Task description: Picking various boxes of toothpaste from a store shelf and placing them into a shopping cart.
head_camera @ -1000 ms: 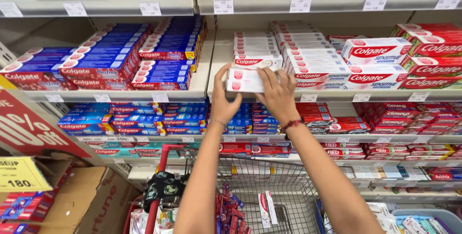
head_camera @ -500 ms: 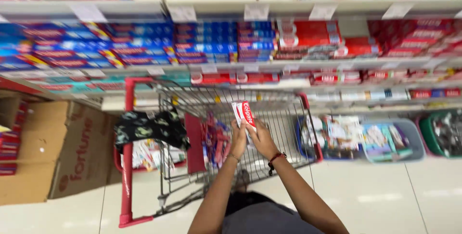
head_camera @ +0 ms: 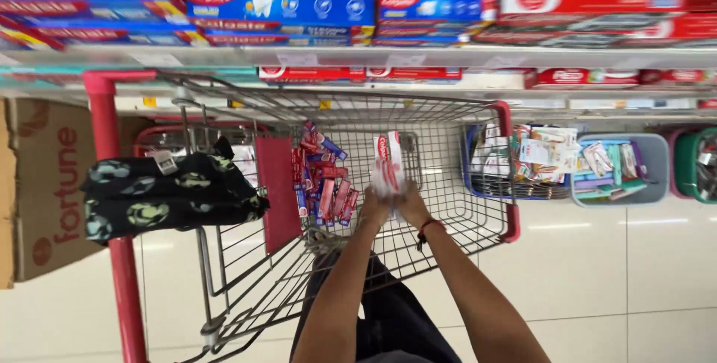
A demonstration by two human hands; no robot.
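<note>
Both my hands hold a stack of white and red toothpaste boxes (head_camera: 388, 163) upright over the wire shopping cart (head_camera: 478, 109). My left hand (head_camera: 373, 208) grips the stack's lower left side. My right hand (head_camera: 412, 202), with a red cord on its wrist, grips the lower right side. Just left of the stack, inside the cart, lies a pile of several red and blue toothpaste boxes (head_camera: 323, 184).
A dark patterned bag (head_camera: 172, 191) rests on the cart's child seat beside the red handle (head_camera: 112, 206). Shelves of blue and red toothpaste boxes (head_camera: 299, 1) run above. A cardboard box (head_camera: 45, 184) stands at left. Baskets of small packs (head_camera: 612, 169) sit on the floor at right.
My hands took the boxes from the upper shelf and brought them down over the cart. The view has dropped and moved closer to the cart.
</note>
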